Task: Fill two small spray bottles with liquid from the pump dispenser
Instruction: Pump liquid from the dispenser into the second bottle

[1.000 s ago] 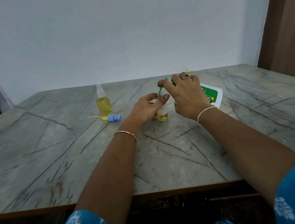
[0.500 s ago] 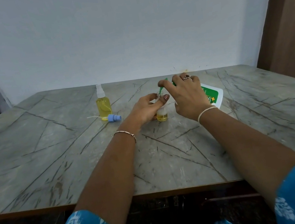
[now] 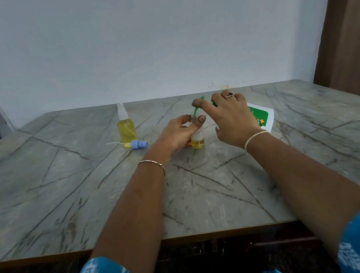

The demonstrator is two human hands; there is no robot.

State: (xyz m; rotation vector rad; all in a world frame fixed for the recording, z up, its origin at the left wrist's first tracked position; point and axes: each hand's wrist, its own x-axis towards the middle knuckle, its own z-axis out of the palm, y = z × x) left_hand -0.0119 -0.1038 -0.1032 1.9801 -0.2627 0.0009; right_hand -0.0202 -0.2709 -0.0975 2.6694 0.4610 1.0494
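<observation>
Filling the small bottle (image 3: 198, 142) from the pump dispenser (image 3: 263, 117); only a shallow yellow layer inside.
Your left hand (image 3: 177, 134) wraps that bottle, holding it upright on the table (image 3: 66, 203) so its open neck meets the green spout (image 3: 197, 107). Your right hand (image 3: 228, 116), just right of the bottle, curls over the tilted dispenser's head, forefinger on the spout to aim it. Left of the bottle: a full capped bottle (image 3: 126, 129) standing, a loose blue spray cap (image 3: 138, 144) lying flat. Nothing blocks the neck, though your thumb crowds it.

Plain room (marble table (image 3: 66, 203), bare wall (image 3: 157, 33))
</observation>
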